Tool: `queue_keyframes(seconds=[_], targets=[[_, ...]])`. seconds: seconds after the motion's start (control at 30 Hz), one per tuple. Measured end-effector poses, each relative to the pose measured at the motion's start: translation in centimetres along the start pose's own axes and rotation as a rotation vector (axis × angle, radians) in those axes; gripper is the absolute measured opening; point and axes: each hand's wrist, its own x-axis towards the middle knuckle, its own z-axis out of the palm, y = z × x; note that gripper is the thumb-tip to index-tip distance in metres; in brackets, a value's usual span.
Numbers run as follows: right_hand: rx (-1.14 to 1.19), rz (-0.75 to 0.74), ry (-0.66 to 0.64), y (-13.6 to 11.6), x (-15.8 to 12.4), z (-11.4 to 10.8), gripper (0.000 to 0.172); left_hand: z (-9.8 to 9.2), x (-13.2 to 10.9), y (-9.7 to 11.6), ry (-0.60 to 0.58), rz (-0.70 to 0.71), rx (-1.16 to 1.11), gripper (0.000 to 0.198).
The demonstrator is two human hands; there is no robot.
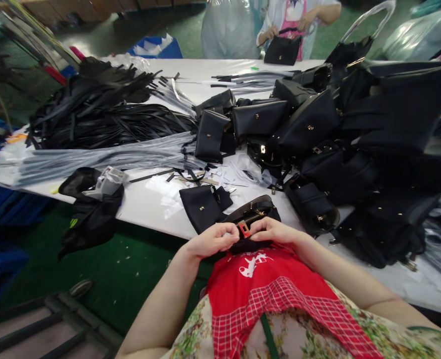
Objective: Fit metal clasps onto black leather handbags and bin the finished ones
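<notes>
A black handbag [256, 204] with gold hardware rests at the table's front edge, against the red apron. My left hand [216, 238] is closed in a pinch at the left side of the bag's metal buckle [244, 229], which reflects the red of the apron. From the other side, my right hand [271, 230] pinches the dark piece that carries this buckle. The fingertips partly hide what they grip. Just left of the bag lies another black handbag [201, 207] with a small gold lock, its flap toward me.
Many black handbags [310, 129] are heaped on the right. Black straps [108, 107] and plastic-wrapped strips [104, 159] spread over the left. Paper scraps [168, 192] litter the white table [145, 212]. A dark bag [89, 214] hangs off its edge. Across the table, a person [297, 22] holds a handbag.
</notes>
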Motion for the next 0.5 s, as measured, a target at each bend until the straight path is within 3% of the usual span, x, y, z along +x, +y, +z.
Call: queue_keyframes(seconds=[0.1, 0.23, 0.37, 0.5], targets=[[-0.111, -0.039, 0.086, 0.5, 0.0, -0.5, 0.036, -1.9, -1.4, -0.5, 0.183, 0.050, -0.234, 0.033], [-0.337, -0.038, 0.139, 1.2, 0.2, -0.5, 0.033, -3.2, -2.4, -0.6, 0.431, 0.112, -0.308, 0.033], [-0.421, -0.015, 0.163, 1.9, 0.7, -0.1, 0.030, -2.8, -1.7, -1.3, 0.467, 0.074, -0.244, 0.029], [-0.369, 0.027, 0.165, 2.1, 1.2, -0.2, 0.034, -0.5, 0.7, -2.3, 0.429, 0.007, 0.097, 0.024]])
